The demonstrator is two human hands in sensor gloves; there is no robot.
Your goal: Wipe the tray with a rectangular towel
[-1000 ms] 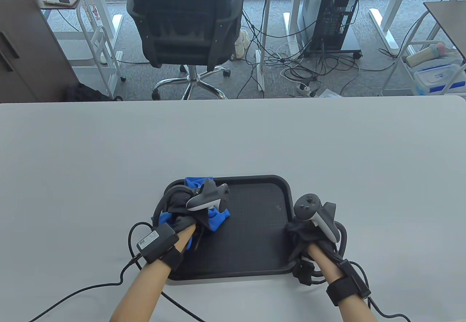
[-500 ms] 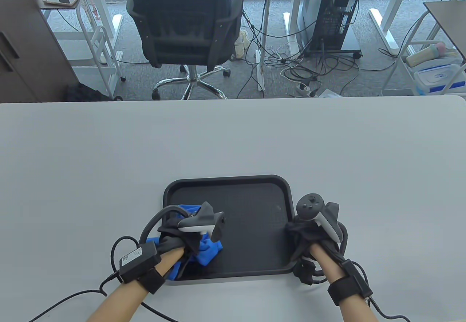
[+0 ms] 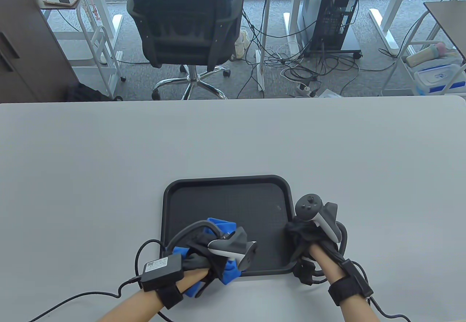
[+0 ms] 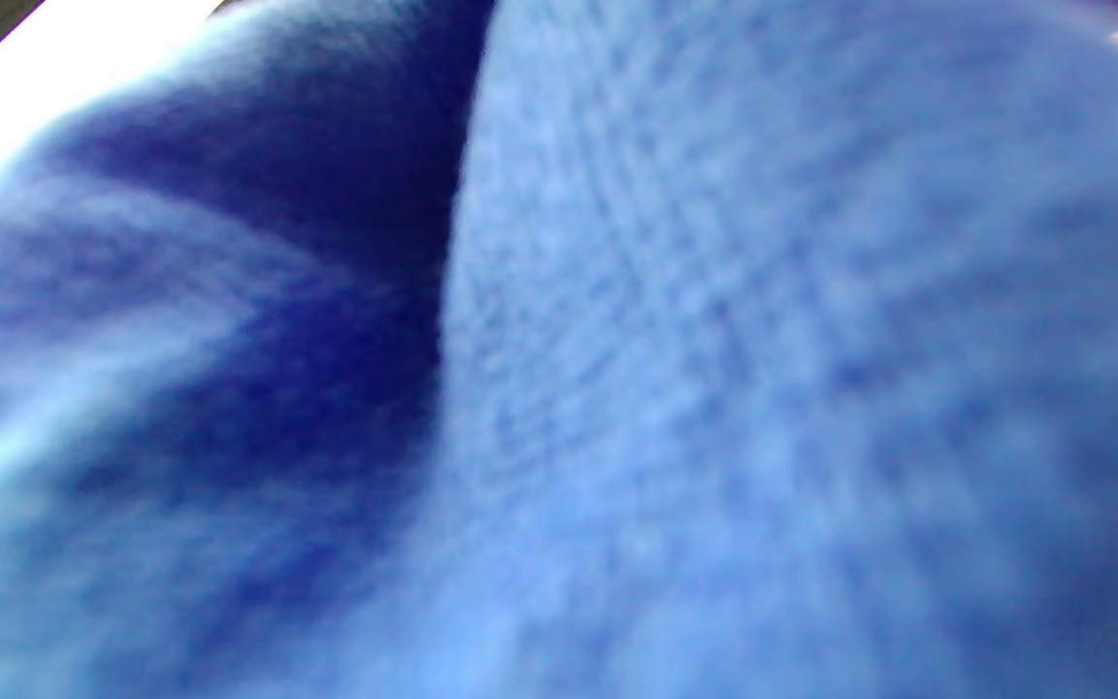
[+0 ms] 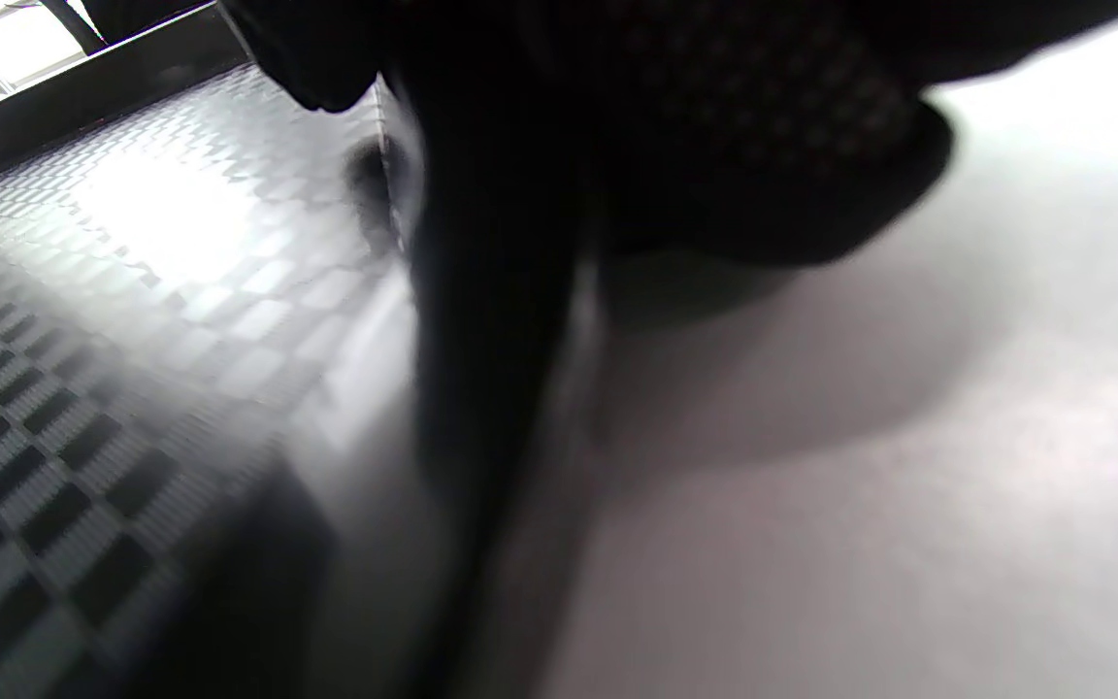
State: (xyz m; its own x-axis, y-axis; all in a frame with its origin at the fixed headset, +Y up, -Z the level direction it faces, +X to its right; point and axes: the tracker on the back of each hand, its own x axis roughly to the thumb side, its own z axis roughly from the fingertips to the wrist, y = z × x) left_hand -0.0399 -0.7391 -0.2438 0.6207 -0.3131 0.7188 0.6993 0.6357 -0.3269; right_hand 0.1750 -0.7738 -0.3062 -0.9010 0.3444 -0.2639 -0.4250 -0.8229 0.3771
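A: Black tray [image 3: 227,187] low on the grey surface [image 3: 109,154], toward six o'clock from the surface's middle. Textured floor bare across its far and middle parts.

B: And the towel?

A: Blue towel [image 3: 227,269], bunched, at the tray's seven o'clock corner, spilling over the near rim onto the surface. More blue showing at twelve o'clock of the left hand [image 3: 204,258], by the cable loop.

B: Grip on the left?

A: Closed around the towel, pressing it down on the tray floor. Tracker pointing toward three o'clock. Left wrist view filled with blurred blue cloth [image 4: 714,369], nothing else readable there.

B: Right side?

A: Right hand [image 3: 309,242] at the tray's four o'clock corner, resting on the right rim. Gloved fingers [image 5: 481,243] dark and blurred in the right wrist view, down against the rim, checkered tray floor [image 5: 83,388] on one side and pale surface [image 5: 908,485] on the other. Hard to tell whether pinching the rim or only pressing on it.

B: Beyond the surface?

A: Black office chair [image 3: 185,19] at twelve o'clock, computer tower [image 3: 336,8] at one o'clock, loose cables on the carpet between.
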